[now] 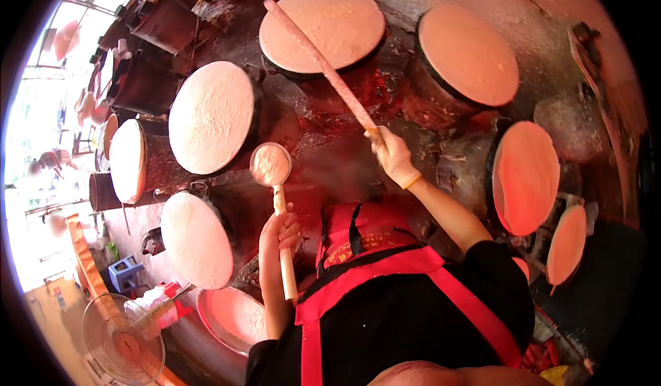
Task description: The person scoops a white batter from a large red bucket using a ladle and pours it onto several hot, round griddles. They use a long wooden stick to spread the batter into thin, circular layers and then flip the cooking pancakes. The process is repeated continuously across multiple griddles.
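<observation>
My left hand point(284, 227) is bare and closed around the handle of a ladle point(285, 267). The ladle's round bowl point(270, 164) is full of pale batter and is held upward in front of my apron. My right hand point(394, 155), in a white knit glove, grips one end of a long flat wooden stick point(330, 74). This stick slants up and left, its far end over a round griddle coated with pale batter point(341, 25). Whether it touches the batter, I cannot tell. On the left, another round griddle carries a pale batter layer point(211, 117).
More batter-covered griddles stand around me, including one at upper right point(467, 55), one at right point(525, 177) and one at lower left point(197, 240). A batter basin point(206, 303) sits by my left arm. Further out are a standing fan point(124, 338) and a blue stool point(124, 273).
</observation>
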`<state>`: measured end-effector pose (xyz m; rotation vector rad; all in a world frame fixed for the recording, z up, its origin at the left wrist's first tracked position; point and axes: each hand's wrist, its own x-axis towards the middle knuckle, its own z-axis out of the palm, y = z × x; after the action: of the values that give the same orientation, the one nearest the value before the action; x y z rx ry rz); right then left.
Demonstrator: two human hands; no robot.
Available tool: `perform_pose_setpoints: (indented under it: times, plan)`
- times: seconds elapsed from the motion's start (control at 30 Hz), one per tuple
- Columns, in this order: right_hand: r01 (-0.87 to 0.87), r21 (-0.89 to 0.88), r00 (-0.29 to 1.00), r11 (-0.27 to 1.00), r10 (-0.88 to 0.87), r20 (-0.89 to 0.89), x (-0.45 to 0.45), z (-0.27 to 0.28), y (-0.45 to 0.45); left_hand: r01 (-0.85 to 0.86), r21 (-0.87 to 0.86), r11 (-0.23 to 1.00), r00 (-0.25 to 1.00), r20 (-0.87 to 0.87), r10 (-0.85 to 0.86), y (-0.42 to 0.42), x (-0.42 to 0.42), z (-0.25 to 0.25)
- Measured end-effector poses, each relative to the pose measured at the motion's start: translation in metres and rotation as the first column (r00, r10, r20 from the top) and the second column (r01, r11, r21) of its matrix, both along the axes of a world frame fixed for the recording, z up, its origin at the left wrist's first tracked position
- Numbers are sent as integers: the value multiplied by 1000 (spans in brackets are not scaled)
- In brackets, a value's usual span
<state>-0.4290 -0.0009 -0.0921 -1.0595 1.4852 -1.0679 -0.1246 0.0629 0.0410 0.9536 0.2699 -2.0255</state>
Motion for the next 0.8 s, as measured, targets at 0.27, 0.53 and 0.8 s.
perform_pose_setpoints:
  times: [0.27,0.53,0.8]
  plan:
    - [-82,-49,957,995,65,-284,152,-96,-202,-93,-141,986,936,324,134,-13,63,0]
    - [-171,169,892,971,225,-391,222,-108,-334,-139,-135,981,893,412,183,-48,114,5]
    - [-305,461,885,833,427,-187,146,-130,-246,81,-186,979,934,356,-10,-131,123,11]
